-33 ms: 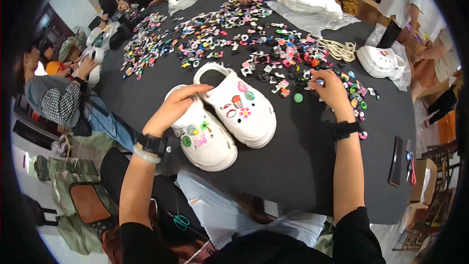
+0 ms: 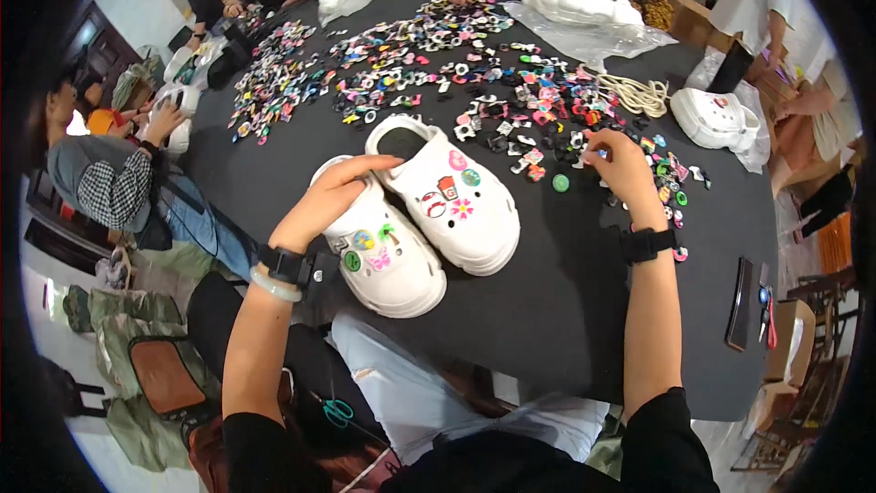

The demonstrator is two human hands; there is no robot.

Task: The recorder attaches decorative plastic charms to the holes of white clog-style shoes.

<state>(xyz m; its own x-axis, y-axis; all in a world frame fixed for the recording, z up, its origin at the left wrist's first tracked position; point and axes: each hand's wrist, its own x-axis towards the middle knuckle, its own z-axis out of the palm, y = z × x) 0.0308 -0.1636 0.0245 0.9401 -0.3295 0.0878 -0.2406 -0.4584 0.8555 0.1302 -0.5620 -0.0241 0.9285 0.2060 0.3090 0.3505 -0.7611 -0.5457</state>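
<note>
Two white foam clogs sit side by side on the black desk [image 2: 566,310], toes toward 5 o'clock. The left hand [image 2: 333,196] rests over the heel opening of the left clog [image 2: 383,256], fingers curled loosely on the rim — grasping the shoe lightly rather than clenched on it. The right clog [image 2: 452,196] lies just beside it at 1 o'clock, touching or nearly so, with no hand on it.

The right hand [image 2: 625,169] is at 3 o'clock from the clogs, fingertips pinched at the edge of the charm pile [image 2: 538,110]; whether a charm is between them cannot be told.

Handling judgement: the clogs look light, thick-soled and slightly springy, matte enough not to slip. Best hold is the heel rim or the sidewall, clear of the charms already set in the uppers. The loose charms look small, rubbery and easy to scatter — a fingertip pinch suits them.

Around: a green round charm [image 2: 560,183] lies alone between right clog and pile. A dark phone [image 2: 741,303] lies at 4 o'clock near the desk edge. Another white clog [image 2: 716,119] stands at 2 o'clock, a coil of cord [image 2: 634,93] beside it. Other people work at 10 to 12 o'clock. Nothing blocks the clogs; the pile crowds the right hand.
</note>
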